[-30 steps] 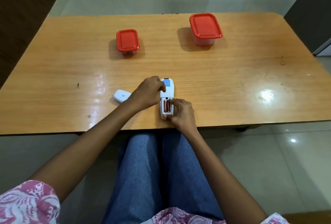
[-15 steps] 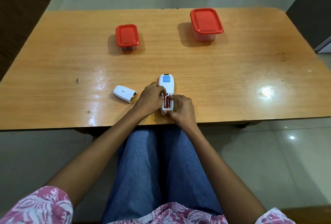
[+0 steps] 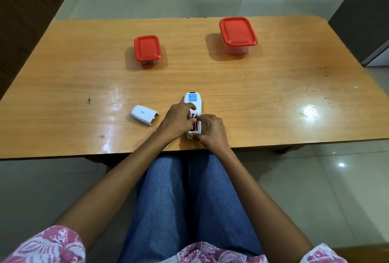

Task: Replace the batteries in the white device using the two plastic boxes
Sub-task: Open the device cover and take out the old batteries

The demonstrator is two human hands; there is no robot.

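While left hand (image 3: 179, 120) pins device (image 3: 192, 102), right hand (image 3: 210, 128) fingertips pinch a battery (image 3: 195, 126): light, rigid, slick; lift by its end.

A glossy wooden counter (image 3: 273, 77) with rounded far corners carries everything. Toward the far side stand two clear boxes with red lids, well apart: the small box (image 3: 148, 49) left of centre, the large box (image 3: 237, 33) to the right. Near the front edge the white device (image 3: 193, 102) lies lengthwise, back up, its battery bay open with a reddish cell showing. Its loose white cover (image 3: 144, 114) lies flat just to the left, apart from it.
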